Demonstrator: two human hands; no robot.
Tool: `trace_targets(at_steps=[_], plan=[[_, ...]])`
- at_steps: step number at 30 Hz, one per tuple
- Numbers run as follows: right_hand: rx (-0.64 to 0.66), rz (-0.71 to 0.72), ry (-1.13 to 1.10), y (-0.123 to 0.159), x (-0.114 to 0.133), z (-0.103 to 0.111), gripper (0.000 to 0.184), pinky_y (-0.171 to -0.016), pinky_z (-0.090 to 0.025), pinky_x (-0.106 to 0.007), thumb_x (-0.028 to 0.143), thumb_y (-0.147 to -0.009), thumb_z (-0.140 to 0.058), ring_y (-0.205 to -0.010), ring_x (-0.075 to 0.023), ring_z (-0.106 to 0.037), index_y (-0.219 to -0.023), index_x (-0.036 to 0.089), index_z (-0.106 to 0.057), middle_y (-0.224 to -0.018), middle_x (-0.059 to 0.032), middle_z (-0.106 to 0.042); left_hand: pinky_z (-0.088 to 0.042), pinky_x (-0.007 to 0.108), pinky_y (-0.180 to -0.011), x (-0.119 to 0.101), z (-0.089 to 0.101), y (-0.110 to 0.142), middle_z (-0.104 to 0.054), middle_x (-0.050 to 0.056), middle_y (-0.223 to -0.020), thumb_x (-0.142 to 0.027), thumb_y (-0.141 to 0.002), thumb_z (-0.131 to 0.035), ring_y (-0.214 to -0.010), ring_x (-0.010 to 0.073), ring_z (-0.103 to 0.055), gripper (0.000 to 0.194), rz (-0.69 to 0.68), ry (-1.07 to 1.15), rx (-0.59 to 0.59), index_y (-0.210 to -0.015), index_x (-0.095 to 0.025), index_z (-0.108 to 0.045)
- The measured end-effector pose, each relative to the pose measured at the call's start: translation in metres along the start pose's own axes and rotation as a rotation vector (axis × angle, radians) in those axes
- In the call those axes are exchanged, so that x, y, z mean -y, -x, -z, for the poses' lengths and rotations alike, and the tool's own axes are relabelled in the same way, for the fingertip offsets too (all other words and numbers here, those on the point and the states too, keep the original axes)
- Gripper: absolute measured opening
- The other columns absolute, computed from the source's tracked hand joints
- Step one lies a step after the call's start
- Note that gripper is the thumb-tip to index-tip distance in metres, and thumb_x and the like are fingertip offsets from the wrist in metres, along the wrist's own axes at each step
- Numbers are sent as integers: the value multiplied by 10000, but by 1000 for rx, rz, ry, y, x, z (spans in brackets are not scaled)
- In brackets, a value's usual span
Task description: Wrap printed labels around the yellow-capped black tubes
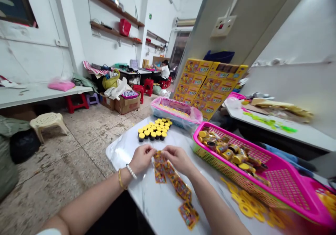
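A strip of orange-yellow printed labels [176,182] hangs from my fingers and trails down across the white marbled table [147,200]. My left hand [142,159] pinches the top of the strip from the left, with a pearl bracelet and a gold bangle on that wrist. From the other side my right hand [179,159] is closed on the same top end, thumb against fingers. One labelled piece [188,214] lies near the table's front edge; whether it joins the strip is unclear. Just beyond my hands stand several small dark pots with yellow lids [153,134] in close rows.
To the right, a pink and green basket [283,182] holds several labelled pots; flat yellow rings [244,201] lie beside it. A plastic-lined basket [175,111] sits at the back before stacked yellow boxes [207,84]. A person [165,70] sits far off; a cream stool [49,121] stands left.
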State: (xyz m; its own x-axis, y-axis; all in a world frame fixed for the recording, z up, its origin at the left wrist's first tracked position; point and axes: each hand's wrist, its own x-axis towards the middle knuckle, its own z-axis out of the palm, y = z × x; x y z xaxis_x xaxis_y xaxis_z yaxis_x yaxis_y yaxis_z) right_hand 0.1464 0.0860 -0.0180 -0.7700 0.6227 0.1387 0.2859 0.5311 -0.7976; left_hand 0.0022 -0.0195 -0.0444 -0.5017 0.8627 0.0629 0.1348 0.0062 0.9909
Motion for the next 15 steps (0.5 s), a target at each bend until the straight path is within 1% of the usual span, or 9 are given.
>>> trace_targets(at_steps=[2, 4, 6, 9, 11, 15], plan=[[-58, -33, -4, 1, 4, -3, 359, -566, -438, -259, 482, -894, -522, -582, -151, -540, -668, 208, -577, -586, 14, -581, -367, 223, -503, -3, 3, 2, -585, -20, -643, -409, -816, -613, -511, 96, -475, 252, 25, 37, -13, -739, -169, -615], [-133, -54, 16, 3, 7, -6, 373, -562, -402, -261, 505, -912, -501, -583, -149, -503, -675, 219, -545, -586, 22, -543, -358, 215, -481, -8, 6, 5, -618, -13, -729, -450, -842, -602, -493, 76, -463, 280, 41, 81, -39, -832, -171, -623], [-201, -61, 47, 6, 11, -9, 386, -555, -371, -263, 518, -930, -478, -573, -147, -470, -674, 230, -504, -573, 33, -497, -330, 212, -446, -13, 10, 11, -608, -11, -719, -493, -842, -615, -453, 61, -433, 326, 48, 163, -48, -822, -168, -616], [-276, -54, 91, 10, 16, -14, 420, -534, -344, -266, 543, -962, -423, -537, -148, -443, -666, 245, -449, -532, 46, -439, -285, 213, -403, -19, 15, 21, -580, -12, -643, -546, -815, -652, -402, 53, -398, 397, 61, 278, -30, -760, -155, -618], [-312, -45, 116, 14, 19, -17, 433, -524, -344, -268, 560, -973, -399, -525, -153, -456, -675, 250, -448, -518, 45, -445, -273, 212, -394, -22, 17, 28, -590, -4, -634, -574, -806, -660, -391, 50, -392, 435, 79, 322, -9, -758, -143, -635], [-383, -33, 170, 20, 23, -20, 451, -510, -361, -267, 581, -983, -384, -503, -156, -492, -697, 248, -487, -525, 31, -513, -270, 210, -402, -21, 18, 39, -595, 14, -629, -619, -803, -659, -395, 45, -390, 508, 112, 354, 37, -738, -115, -664]])
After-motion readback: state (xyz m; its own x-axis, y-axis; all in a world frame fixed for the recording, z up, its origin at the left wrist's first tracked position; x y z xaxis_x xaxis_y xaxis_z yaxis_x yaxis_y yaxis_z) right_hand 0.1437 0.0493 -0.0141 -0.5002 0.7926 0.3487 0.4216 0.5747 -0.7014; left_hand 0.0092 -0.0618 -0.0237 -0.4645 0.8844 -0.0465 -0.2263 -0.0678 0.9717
